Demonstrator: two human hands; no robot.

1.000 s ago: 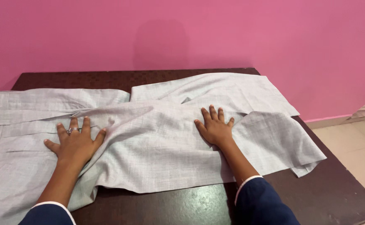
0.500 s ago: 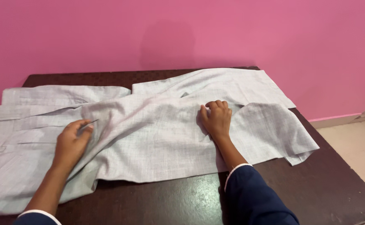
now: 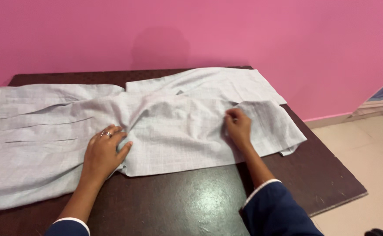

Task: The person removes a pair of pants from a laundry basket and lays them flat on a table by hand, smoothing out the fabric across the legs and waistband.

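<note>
Single head-worn view, steeply down and forward over a dark table [image 3: 191, 205], fairly close, toward a pink wall [image 3: 191, 30].

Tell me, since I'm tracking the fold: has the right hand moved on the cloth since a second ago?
Yes. The right hand went from flat with spread fingers to curled, pinching the grey cloth, shifting slightly toward the pink wall.

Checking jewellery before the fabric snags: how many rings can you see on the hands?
1. A silver ring sits on a finger of the left hand, which rests on the pale grey cloth. The right hand is curled, so some fingers are hidden.
</note>
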